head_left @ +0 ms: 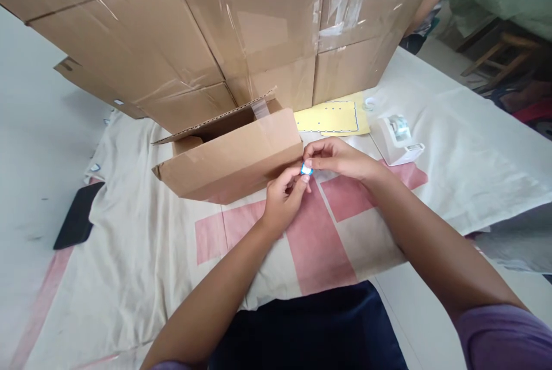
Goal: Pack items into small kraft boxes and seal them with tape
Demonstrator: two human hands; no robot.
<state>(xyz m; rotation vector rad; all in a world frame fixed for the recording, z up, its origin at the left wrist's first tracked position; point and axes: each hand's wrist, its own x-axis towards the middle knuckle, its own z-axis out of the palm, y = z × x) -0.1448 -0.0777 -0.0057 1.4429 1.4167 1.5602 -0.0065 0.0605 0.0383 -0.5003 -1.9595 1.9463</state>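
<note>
A small white sticker with a blue rim (306,168) is pinched between my two hands in front of the box. My left hand (284,194) is closed, with thumb and fingers at its lower edge. From above and to the right, my right hand (334,158) grips the top of the sticker with thumb and forefinger. Just left of both hands lies a cardboard box (241,157) with a raised flap and a strip of clear tape across its opening. The yellow backing sheet (330,117) with blue outlines is behind my right hand.
Taped cardboard boxes (267,25) stack up behind. A white tape dispenser (399,140) and a small tape roll (370,104) sit right. A black phone-like slab (79,216) lies far left, near another small sticker (95,167). Someone's arm (431,4) shows at upper right.
</note>
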